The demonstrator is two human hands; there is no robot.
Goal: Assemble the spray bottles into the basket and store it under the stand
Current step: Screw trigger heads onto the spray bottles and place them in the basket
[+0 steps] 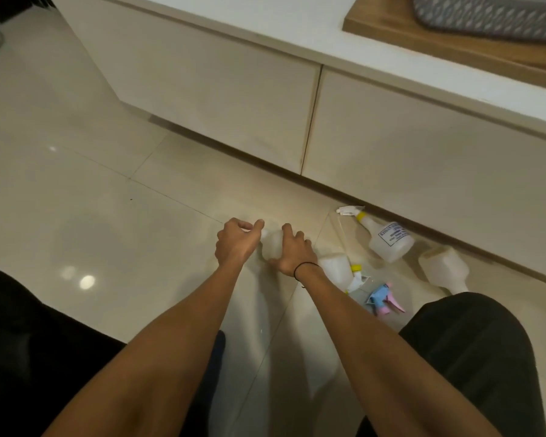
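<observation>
Two hands meet low over the pale tiled floor, both working at one small white bottle that shows between them. The left hand has its fingers curled in, thumb and forefinger pinched at the bottle's top end; what they pinch is too blurred to name. The right hand lies over the bottle's right side with its fingers wrapped down around the body, holding it against the floor. A thin black band circles the right wrist.

Just right of that wrist a second white bottle lies on its side, and touching its near end is a loose trigger head with a yellow collar. A blue and pink trigger head lies on the floor a little nearer the person. Farther right, a labelled bottle with a yellow collar and white trigger lies tilted, its nozzle pointing toward the cabinet front. Another white bottle without a head lies beside the person's dark-clothed right knee.

Up at the top right corner, a grey patterned basket sits on a wooden board on the white table, well apart from the bottles.
</observation>
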